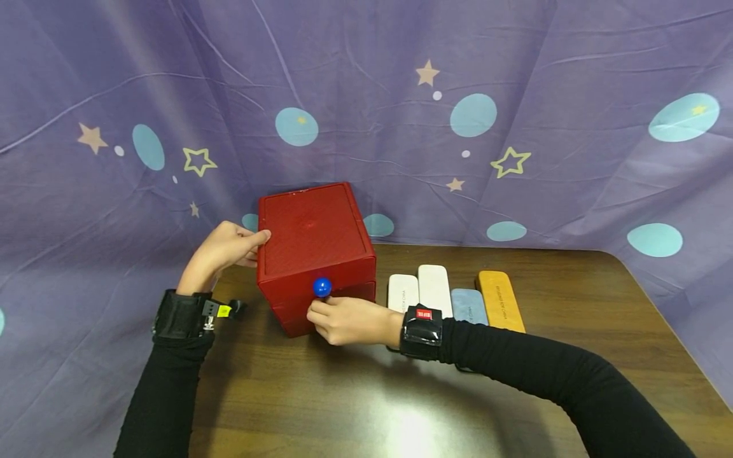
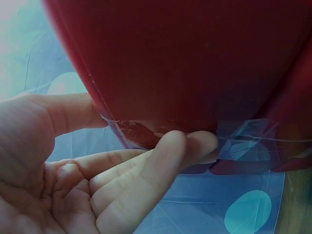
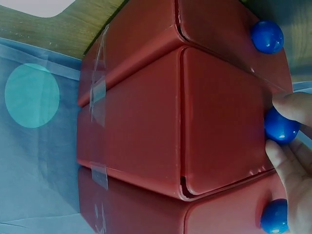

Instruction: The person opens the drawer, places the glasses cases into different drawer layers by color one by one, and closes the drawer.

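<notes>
A red box of stacked drawers (image 1: 312, 232) stands on the table near the curtain, each drawer front bearing a round blue knob. My right hand (image 1: 343, 321) pinches the middle blue knob (image 3: 281, 127) between thumb and fingers. In the right wrist view, the top drawer's knob (image 3: 274, 217) and the bottom drawer's knob (image 3: 267, 36) sit on either side of it, untouched. A narrow seam runs around the middle drawer front (image 3: 226, 124). My left hand (image 1: 229, 245) holds the box's left side, its thumb on the top edge and its fingers against the side and back.
Right of the box lie a white case (image 1: 403, 294), a taller white case (image 1: 434, 286), a blue-grey case (image 1: 469, 306) and a yellow case (image 1: 499, 299), partly behind my right forearm. Clear tape (image 3: 99, 92) crosses the drawer unit. A purple patterned curtain (image 1: 366, 83) hangs behind the wooden table (image 1: 572, 286).
</notes>
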The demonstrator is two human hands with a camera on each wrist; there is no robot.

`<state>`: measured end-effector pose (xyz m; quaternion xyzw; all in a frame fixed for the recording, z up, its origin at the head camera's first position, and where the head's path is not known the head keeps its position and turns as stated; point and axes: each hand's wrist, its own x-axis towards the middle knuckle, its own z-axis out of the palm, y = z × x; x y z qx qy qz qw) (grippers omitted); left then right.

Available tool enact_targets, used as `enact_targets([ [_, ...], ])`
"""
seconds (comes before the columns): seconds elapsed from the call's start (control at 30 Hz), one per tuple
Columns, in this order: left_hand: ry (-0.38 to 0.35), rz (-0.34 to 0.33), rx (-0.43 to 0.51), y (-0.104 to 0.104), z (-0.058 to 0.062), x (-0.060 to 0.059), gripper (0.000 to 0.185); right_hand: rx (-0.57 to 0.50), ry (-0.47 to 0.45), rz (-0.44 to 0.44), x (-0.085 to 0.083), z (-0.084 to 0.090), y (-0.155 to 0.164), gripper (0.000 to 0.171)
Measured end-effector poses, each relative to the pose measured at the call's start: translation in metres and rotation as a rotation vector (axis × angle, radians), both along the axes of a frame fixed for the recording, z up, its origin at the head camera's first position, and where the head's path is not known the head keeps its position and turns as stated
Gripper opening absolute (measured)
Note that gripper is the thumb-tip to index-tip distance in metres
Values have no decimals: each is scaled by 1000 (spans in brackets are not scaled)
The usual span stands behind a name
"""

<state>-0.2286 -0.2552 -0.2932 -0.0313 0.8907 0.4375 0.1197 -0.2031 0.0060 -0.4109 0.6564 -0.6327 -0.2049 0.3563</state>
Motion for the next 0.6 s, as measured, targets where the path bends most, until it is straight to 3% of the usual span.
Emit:
enact_targets([
  [0.6,-18,2,-11,1,2,0,54,17,2,-7,22,2,9,27],
])
